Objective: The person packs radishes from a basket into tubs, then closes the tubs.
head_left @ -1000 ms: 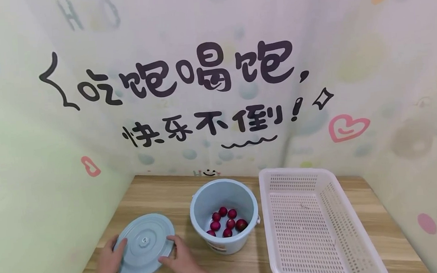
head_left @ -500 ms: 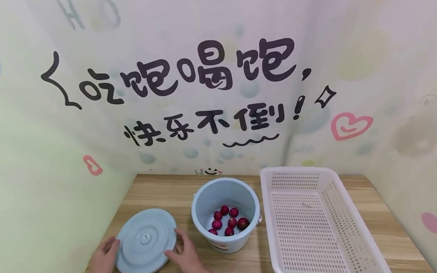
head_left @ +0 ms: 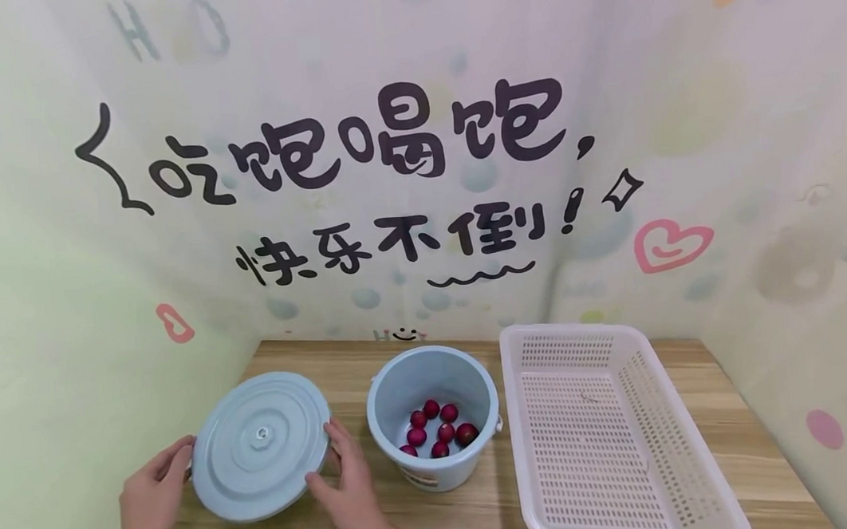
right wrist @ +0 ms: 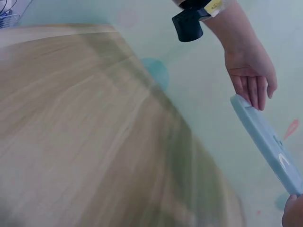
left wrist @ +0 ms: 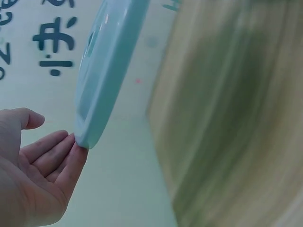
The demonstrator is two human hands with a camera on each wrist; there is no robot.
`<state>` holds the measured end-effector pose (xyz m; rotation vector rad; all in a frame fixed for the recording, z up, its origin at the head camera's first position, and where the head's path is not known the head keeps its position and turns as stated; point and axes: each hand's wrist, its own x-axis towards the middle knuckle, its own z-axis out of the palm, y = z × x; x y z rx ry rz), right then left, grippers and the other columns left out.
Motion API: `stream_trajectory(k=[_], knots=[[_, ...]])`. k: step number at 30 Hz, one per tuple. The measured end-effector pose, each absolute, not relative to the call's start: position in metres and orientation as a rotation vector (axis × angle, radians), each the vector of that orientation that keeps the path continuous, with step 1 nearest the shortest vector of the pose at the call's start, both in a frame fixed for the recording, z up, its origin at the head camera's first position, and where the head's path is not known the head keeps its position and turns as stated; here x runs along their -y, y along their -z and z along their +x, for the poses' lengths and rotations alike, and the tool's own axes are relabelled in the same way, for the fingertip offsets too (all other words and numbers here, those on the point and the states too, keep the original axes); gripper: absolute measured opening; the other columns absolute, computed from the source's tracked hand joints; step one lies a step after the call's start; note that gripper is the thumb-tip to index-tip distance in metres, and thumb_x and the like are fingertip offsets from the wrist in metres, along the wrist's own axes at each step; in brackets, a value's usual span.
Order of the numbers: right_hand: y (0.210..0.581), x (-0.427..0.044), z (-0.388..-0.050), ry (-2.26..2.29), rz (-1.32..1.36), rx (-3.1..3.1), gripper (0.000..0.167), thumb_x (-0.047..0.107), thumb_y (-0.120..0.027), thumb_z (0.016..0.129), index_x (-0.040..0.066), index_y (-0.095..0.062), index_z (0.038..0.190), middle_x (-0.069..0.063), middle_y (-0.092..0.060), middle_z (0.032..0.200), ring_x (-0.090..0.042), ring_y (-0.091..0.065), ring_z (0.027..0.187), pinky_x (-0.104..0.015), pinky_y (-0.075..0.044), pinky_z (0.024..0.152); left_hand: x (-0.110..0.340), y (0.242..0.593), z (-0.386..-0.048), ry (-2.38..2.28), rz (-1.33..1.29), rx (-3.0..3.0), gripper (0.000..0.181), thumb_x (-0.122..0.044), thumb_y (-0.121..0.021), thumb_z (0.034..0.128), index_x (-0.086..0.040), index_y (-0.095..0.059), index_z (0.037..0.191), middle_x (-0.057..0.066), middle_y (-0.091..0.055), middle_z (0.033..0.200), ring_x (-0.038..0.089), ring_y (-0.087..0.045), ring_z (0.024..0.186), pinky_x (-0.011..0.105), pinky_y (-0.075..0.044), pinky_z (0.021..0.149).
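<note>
A round light-blue bucket lid point(head_left: 243, 458) is held tilted above the table between my two hands. My left hand point(head_left: 151, 494) touches its left edge; in the left wrist view the fingertips point(left wrist: 78, 142) support the rim from below, with the thumb standing apart. On the lid's right edge my right hand point(head_left: 349, 488) grips the rim between thumb and fingers. To the right stands a light-blue bucket point(head_left: 442, 473), uncovered. Several small round dark-red fruits or radishes point(head_left: 416, 437) lie on its bottom; their exact kind cannot be told.
A white perforated plastic basket point(head_left: 585, 464) stands right of the bucket, with thin stem-like scraps inside. The wooden table point(head_left: 342, 361) meets printed wall sheets point(head_left: 413, 57) at the back and sides.
The lid has risen off the table and shifted left and away, tilting more. Both hands moved with it, and the left thumb came off the lid's top. Bucket and basket stay put.
</note>
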<state>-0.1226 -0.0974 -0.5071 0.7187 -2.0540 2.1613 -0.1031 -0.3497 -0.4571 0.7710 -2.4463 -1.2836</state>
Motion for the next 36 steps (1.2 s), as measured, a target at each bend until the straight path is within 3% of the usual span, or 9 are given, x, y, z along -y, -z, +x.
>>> stream_trajectory(k=[2,5,14,22,23,26,30,33,36], knots=[[0.498,0.091,-0.123,-2.159,0.720,2.059,0.061,0.004,-0.062,0.091,-0.008,-0.038,0.146,-0.031,-0.033,0.154,-0.034,-0.039,0.144,-0.042,-0.043,0.115,0.347,0.451,-0.102,1.331,0.712,2.418,0.052,-0.036,-0.051,0.1024,0.003,-0.058,0.135,-0.040,-0.056,0.089,-0.026,-0.056,0.069,0.003,-0.053,0.067],[0.481,0.078,-0.125,-2.204,0.723,2.052,0.061,0.004,-0.061,0.093,-0.007,-0.037,0.147,-0.029,-0.034,0.155,-0.038,-0.037,0.144,-0.043,-0.041,0.117,0.341,0.442,-0.102,1.394,0.602,2.381,0.053,-0.033,-0.053,0.1022,0.009,-0.055,0.135,-0.046,-0.052,0.084,-0.025,-0.059,0.073,0.004,-0.054,0.069],[0.432,0.037,-0.128,-2.231,0.668,2.116,0.063,0.002,-0.063,0.091,-0.003,-0.038,0.148,-0.021,-0.034,0.159,-0.037,-0.032,0.148,-0.037,-0.038,0.119,0.312,0.409,-0.109,1.419,0.451,2.448,0.056,-0.036,-0.055,0.1015,0.006,-0.054,0.138,-0.043,-0.055,0.094,-0.023,-0.061,0.080,0.002,-0.053,0.073],[0.427,-0.007,-0.141,-2.181,0.611,2.069,0.062,0.000,-0.063,0.092,-0.010,-0.037,0.147,-0.028,-0.038,0.154,-0.042,-0.038,0.144,-0.039,-0.042,0.115,0.273,0.391,-0.119,1.564,0.274,2.359,0.050,-0.026,-0.059,0.1005,0.010,-0.054,0.136,-0.039,-0.063,0.097,-0.017,-0.066,0.086,0.006,-0.055,0.077],[0.427,-0.013,-0.143,-2.169,0.583,2.077,0.061,0.000,-0.063,0.092,-0.009,-0.038,0.147,-0.028,-0.040,0.153,-0.042,-0.040,0.142,-0.039,-0.043,0.114,0.267,0.390,-0.121,1.578,0.263,2.362,0.050,-0.026,-0.059,0.1005,0.009,-0.055,0.136,-0.037,-0.064,0.099,-0.017,-0.065,0.087,0.007,-0.056,0.077],[0.427,-0.033,-0.147,-2.134,0.489,2.131,0.059,0.001,-0.062,0.092,-0.007,-0.041,0.146,-0.027,-0.044,0.151,-0.042,-0.046,0.137,-0.038,-0.045,0.112,0.247,0.391,-0.126,1.591,0.237,2.406,0.048,-0.028,-0.058,0.1013,0.005,-0.056,0.136,-0.014,-0.072,0.116,-0.018,-0.063,0.091,0.008,-0.057,0.079],[0.427,-0.058,-0.151,-2.094,0.393,2.212,0.056,0.004,-0.061,0.095,-0.005,-0.042,0.147,-0.026,-0.045,0.150,-0.042,-0.049,0.136,-0.040,-0.046,0.112,0.222,0.398,-0.133,1.608,0.202,2.433,0.044,-0.026,-0.056,0.1023,0.002,-0.058,0.136,0.020,-0.063,0.134,-0.018,-0.061,0.092,0.009,-0.056,0.081],[0.428,-0.074,-0.154,-2.049,0.333,2.266,0.055,0.005,-0.061,0.095,-0.007,-0.043,0.145,-0.029,-0.046,0.149,-0.043,-0.048,0.137,-0.040,-0.047,0.111,0.205,0.406,-0.139,1.638,0.179,2.435,0.040,-0.021,-0.056,0.1020,0.003,-0.058,0.134,0.024,-0.061,0.135,-0.013,-0.064,0.096,0.008,-0.055,0.083],[0.430,-0.089,-0.155,-1.994,0.264,2.319,0.053,0.005,-0.062,0.094,-0.008,-0.045,0.143,-0.030,-0.048,0.147,-0.043,-0.048,0.137,-0.038,-0.048,0.110,0.189,0.413,-0.144,1.654,0.156,2.455,0.039,-0.020,-0.057,0.1015,0.001,-0.059,0.134,0.022,-0.062,0.135,0.006,-0.069,0.109,0.011,-0.056,0.086]])
